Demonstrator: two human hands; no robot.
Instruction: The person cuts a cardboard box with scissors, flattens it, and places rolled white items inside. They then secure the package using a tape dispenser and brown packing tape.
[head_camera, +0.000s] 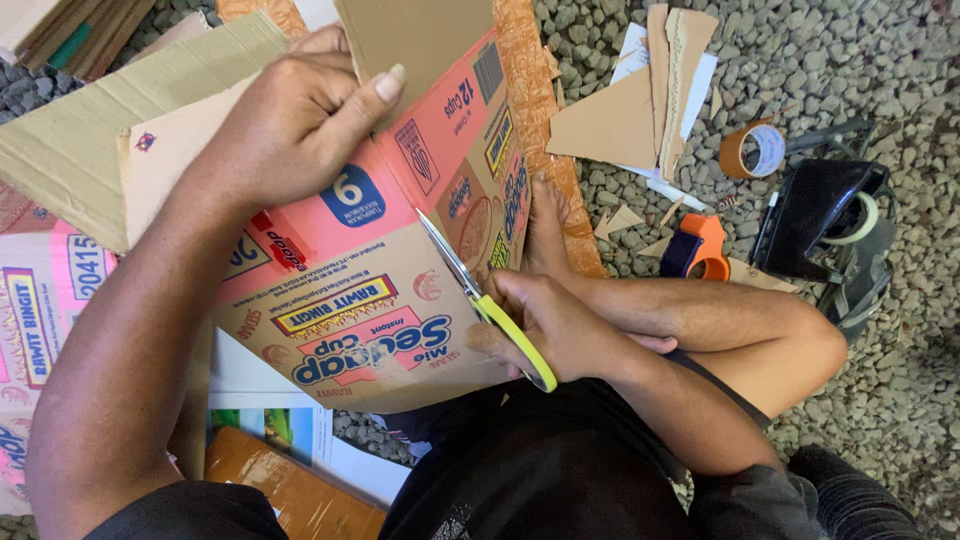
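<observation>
Right hand (560, 325): grip is closing around the yellow handles of the scissors (487, 305), blades lying open against the printed cardboard box (390, 270) just left of the grip. Left hand (300, 120): grip is pinching the box's upper flap, thumb pressing on the pink panel. Beyond the right grip: orange tape dispenser (697, 247), brown tape roll (752, 150) and cardboard offcuts (625, 115) are lying on the gravel floor (880, 60).

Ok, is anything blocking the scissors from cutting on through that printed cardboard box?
Nothing visible does. The scissors in the right hand lie directly against the printed cardboard box; the left hand grips the box higher up, clear of the blades.
</observation>
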